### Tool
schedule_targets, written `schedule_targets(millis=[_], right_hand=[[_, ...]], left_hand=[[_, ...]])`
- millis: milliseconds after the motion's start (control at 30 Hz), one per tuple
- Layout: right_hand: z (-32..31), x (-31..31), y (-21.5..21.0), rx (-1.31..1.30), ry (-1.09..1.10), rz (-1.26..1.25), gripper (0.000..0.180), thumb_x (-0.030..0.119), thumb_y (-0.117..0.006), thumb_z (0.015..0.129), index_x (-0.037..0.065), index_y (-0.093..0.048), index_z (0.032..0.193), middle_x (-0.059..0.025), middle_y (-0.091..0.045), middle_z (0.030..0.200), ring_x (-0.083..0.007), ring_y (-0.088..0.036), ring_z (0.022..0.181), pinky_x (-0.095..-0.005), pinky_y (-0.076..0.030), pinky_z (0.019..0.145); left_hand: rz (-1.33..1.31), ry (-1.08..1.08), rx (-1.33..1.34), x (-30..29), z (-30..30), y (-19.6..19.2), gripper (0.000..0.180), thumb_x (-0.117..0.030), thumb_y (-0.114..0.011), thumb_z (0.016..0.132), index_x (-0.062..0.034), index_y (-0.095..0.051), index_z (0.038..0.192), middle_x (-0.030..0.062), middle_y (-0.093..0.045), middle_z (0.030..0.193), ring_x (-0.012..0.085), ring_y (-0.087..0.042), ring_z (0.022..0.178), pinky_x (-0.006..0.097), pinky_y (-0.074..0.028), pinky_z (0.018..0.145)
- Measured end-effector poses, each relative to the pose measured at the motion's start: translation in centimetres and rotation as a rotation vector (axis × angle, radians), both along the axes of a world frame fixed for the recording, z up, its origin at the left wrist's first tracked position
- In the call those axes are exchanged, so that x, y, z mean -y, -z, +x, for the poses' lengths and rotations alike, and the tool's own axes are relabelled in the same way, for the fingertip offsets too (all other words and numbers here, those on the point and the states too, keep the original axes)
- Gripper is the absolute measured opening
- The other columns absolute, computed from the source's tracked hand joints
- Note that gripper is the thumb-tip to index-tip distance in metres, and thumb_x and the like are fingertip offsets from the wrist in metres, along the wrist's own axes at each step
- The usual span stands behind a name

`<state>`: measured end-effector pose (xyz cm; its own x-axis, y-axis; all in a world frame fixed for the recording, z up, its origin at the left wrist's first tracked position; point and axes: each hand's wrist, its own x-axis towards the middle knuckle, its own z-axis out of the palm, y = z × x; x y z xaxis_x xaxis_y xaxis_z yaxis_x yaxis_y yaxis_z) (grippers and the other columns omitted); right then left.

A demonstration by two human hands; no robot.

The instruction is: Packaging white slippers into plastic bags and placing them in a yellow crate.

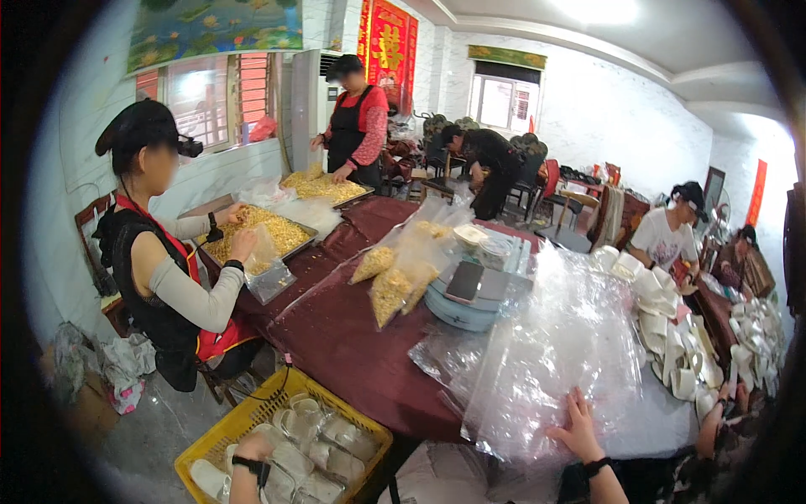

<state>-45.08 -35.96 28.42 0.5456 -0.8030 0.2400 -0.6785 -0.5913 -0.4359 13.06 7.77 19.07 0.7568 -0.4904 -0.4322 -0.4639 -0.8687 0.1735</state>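
Note:
My right hand point(576, 429), with a dark band on the wrist, lies with fingers spread on a stack of clear plastic bags point(554, 353) near the table's front edge. My left hand point(253, 447), wearing a dark wristwatch, is low over a yellow plastic basket point(382, 441) beside the table. White slippers point(290, 458), some in clear bags, fill that basket and lie right around my left hand. Its fingers are curled down and mostly hidden, so what it grips does not show.
Bags of yellow pieces point(390, 294), a phone point(464, 280) and a blue-grey case point(449, 309) share the dark red table point(361, 353). White slippers point(672, 336) pile up at right. A seated person point(172, 269) works at the left over a tray point(298, 244); others work farther back.

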Motion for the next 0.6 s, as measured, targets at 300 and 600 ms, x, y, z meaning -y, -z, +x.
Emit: schedule_targets(millis=[300,600], right_hand=[[1.2,1.0,1.6,0.112,-0.047,-0.118,0.096,0.040,-0.086,0.072,-0.005,-0.045,0.146,-0.0245,-0.029,0.162,-0.0509,-0.036,0.139,-0.0565,-0.033,0.114],[1.4,-0.8,1.6,0.105,-0.071,-0.106,0.093,0.032,-0.087,0.072,-0.003,-0.045,0.147,-0.0226,-0.030,0.162,-0.0480,-0.038,0.139,-0.0508,-0.036,0.115]], left_hand=[[-1.132,0.894,0.235,27.5,-14.1,-30.0,0.084,-0.005,-0.058,0.094,-0.0208,-0.014,0.164,0.0097,-0.056,0.062,0.0189,-0.058,0.048,0.035,-0.049,0.053],[-1.038,0.719,-0.250,31.6,-25.3,-30.4,0.098,-0.008,-0.066,0.093,-0.0259,-0.001,0.164,0.0054,-0.061,0.065,0.0144,-0.055,0.049,0.032,-0.048,0.049]])
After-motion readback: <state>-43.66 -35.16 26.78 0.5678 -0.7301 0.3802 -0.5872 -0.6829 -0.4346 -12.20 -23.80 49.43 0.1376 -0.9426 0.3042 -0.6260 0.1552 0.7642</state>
